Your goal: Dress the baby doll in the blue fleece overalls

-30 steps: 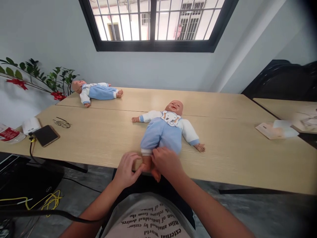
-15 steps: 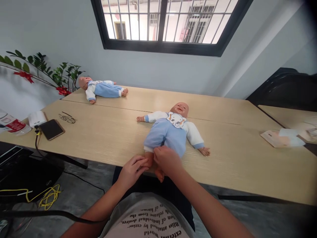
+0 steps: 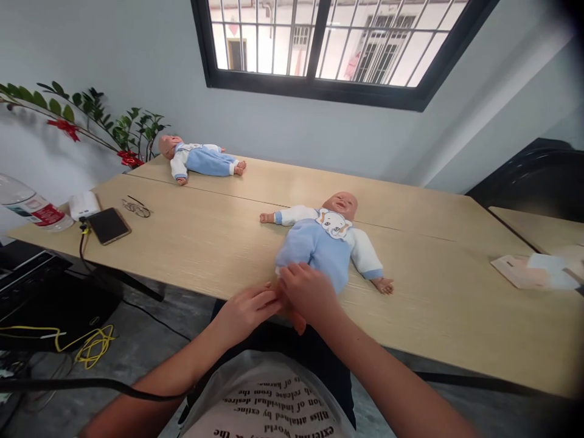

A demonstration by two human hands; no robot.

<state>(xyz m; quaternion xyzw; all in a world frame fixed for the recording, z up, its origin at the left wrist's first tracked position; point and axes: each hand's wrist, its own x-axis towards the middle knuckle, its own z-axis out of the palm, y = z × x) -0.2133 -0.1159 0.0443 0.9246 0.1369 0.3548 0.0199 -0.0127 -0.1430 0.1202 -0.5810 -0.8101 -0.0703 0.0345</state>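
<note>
A baby doll (image 3: 319,243) in a light blue and white outfit lies on its back at the table's near edge, legs toward me. My left hand (image 3: 250,309) is closed on the doll's lower leg at the left, fingertips at the foot. Just beside it, my right hand (image 3: 308,293) pinches the cuff area of that same trouser leg. It hides most of the cuff and part of the leg. The doll's other bare foot (image 3: 298,322) pokes out below my right hand. A bib (image 3: 334,224) with an animal face covers the doll's chest.
A second doll (image 3: 207,160) lies at the far left of the table (image 3: 438,292). Toward the left are glasses (image 3: 136,207), a phone (image 3: 109,225), a white box-shaped device (image 3: 84,205) and a bottle (image 3: 45,213). A flat packet (image 3: 520,271) lies right. Cables (image 3: 95,347) hang below.
My right hand has shifted left over the doll's trouser cuff, closer to my left hand, and now covers more of the leg. The whole view has turned slightly left.
</note>
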